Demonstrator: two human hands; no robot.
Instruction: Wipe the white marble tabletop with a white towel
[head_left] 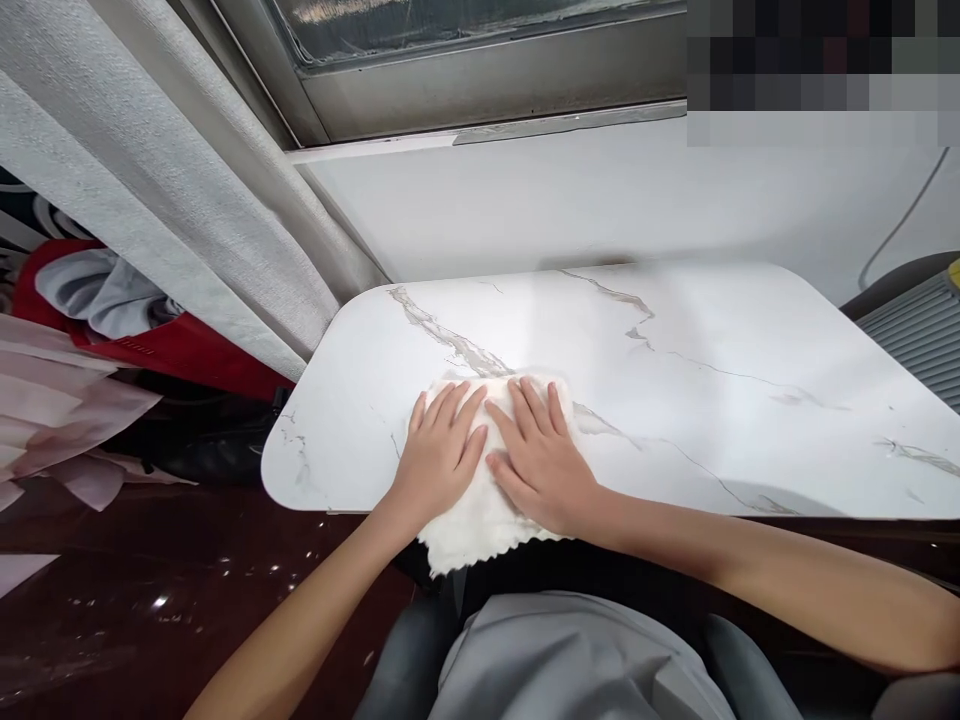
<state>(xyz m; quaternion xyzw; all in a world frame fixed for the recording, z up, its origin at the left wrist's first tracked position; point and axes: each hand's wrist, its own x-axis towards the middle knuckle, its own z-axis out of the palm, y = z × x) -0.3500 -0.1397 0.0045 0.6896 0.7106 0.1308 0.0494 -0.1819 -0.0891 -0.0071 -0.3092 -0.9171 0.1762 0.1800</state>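
Note:
A white fluffy cloth (pixel 480 520) lies at the near edge of a white marble-patterned table (pixel 712 400), its scalloped hem hanging a little over the edge. My left hand (pixel 440 450) rests flat on the cloth's left part, fingers stretched out. My right hand (pixel 538 455) lies flat on the right part, fingers spread and pointing away from me. The two hands are side by side, nearly touching. Neither hand grips anything.
A grey curtain (pixel 165 190) hangs at the left beside a window frame (pixel 487 90). A red item with grey cloth (pixel 112 300) sits left of the table. A grey ribbed object (pixel 919 335) is at the right. The floor (pixel 150 600) is dark and glossy.

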